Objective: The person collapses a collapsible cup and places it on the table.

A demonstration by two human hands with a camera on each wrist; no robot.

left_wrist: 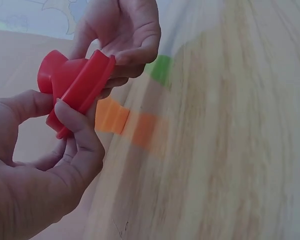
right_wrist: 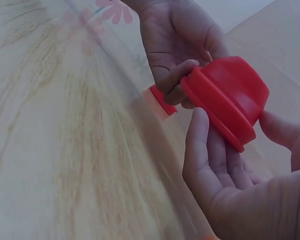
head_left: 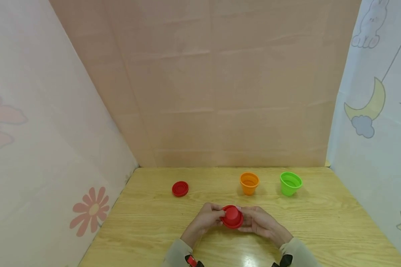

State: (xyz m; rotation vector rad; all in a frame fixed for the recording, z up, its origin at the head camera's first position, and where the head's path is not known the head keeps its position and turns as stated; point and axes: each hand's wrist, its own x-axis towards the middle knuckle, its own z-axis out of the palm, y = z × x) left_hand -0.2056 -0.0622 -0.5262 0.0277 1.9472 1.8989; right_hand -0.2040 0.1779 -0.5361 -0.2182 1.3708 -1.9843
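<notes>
Your left hand [head_left: 205, 218] has its grip clamped on one side of the red cup [head_left: 232, 216]; your right hand [head_left: 263, 223] has its grip clamped on the opposite side. You hold the cup above the desk [head_left: 137, 230], narrow end toward you. Beyond your hands, a red disc [head_left: 180, 189] lies to the left; an orange cup [head_left: 249, 185] and a green cup [head_left: 290, 186] stand upright to the right.

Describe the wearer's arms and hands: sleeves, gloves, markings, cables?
Left hand and right hand: bare, no gloves or rings visible. Both arms wear pale cream long sleeves. At the head view's bottom edge, a black-and-red piece shows by the left sleeve, a black piece by the right; can't tell what they are. No cables visible.
</notes>
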